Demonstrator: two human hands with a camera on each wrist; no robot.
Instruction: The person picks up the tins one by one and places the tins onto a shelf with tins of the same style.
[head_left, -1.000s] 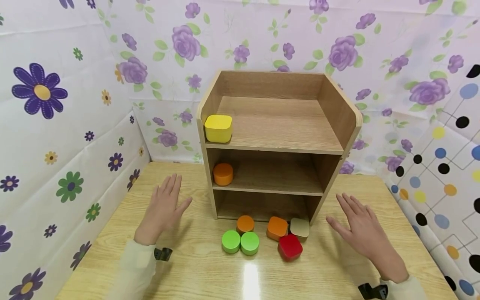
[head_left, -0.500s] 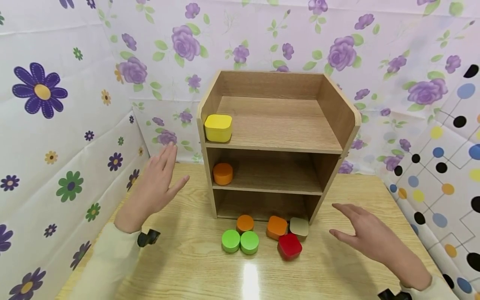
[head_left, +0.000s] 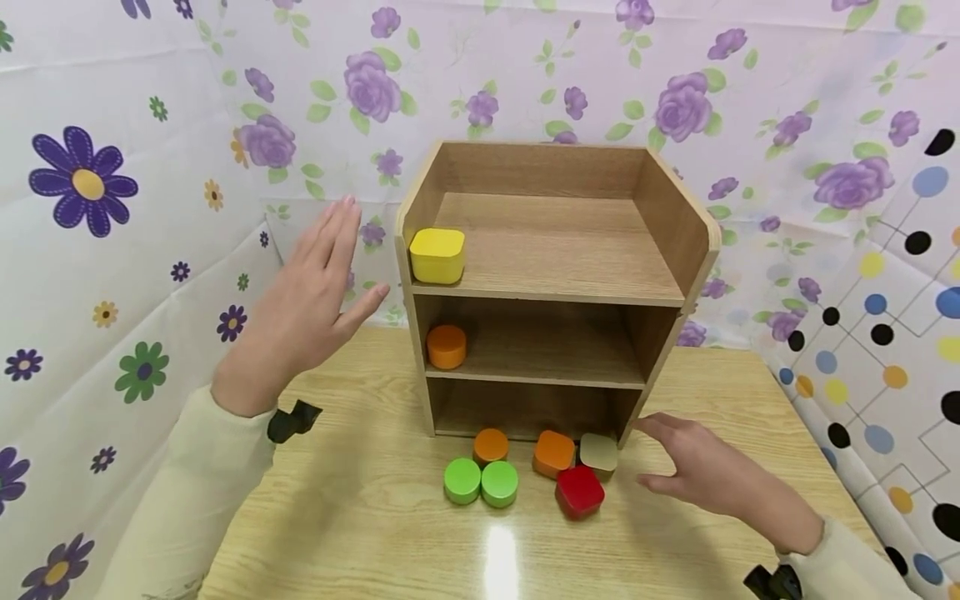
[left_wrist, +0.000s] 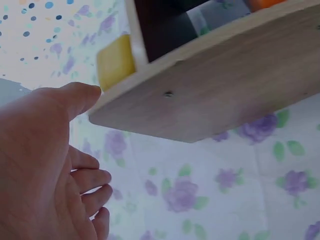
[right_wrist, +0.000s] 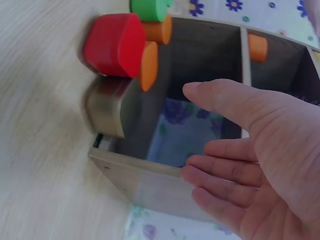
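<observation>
With your left hand [head_left: 300,308] straight-fingered and your right hand [head_left: 705,465] relaxed, thumb parted, both empty, the yellow block [head_left: 437,257] sits right of the former, borne by the shelf [head_left: 562,250], the beige block [head_left: 598,453] left of the latter, gaps probably sparing both a nudge.

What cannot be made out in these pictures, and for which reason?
Left wrist view: orange piece, cut off by the top edge; shape unclear.
Right wrist view: green blocks, cut off by the top edge.
Head view: beige block, one lower corner hidden behind the red block.
Head view: left hand, palm turned away from the camera.
</observation>
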